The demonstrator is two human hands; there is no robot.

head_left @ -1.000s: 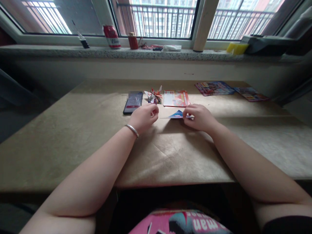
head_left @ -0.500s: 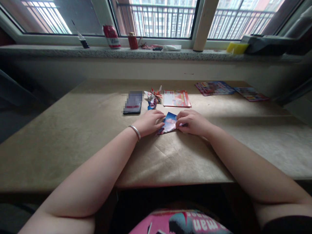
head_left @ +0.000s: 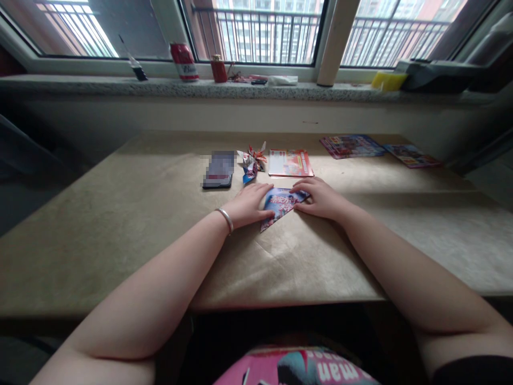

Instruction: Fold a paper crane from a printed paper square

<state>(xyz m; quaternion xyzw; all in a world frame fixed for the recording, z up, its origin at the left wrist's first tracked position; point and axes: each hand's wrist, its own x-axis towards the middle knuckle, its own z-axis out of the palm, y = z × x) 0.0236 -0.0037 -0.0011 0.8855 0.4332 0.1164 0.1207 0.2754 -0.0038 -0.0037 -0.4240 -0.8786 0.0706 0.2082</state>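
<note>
A blue and pink printed sheet of paper (head_left: 284, 202), folded into a triangle, lies on the table between my hands with one point toward me. My left hand (head_left: 249, 205), with a silver bangle at the wrist, rests along its left side. That hand's fingers are stretched out, its thumb lying on the paper. At the right corner, my right hand (head_left: 318, 199) has its thumb and bent fingers around the paper, covering the tip. Just beyond my left hand stands a folded paper figure (head_left: 252, 162) in red, white and blue.
Left of the figure lies a phone (head_left: 218, 170). A stack of red and white printed sheets (head_left: 291, 162) is behind the paper. More printed leaflets (head_left: 352, 146) lie at the back right. The windowsill (head_left: 240, 92) holds a red can (head_left: 184, 62) and a yellow object (head_left: 388, 81).
The paper now shows a different printed face and a triangular outline. My right fingers have spread from a tighter pinch, and my left thumb has moved onto the paper.
</note>
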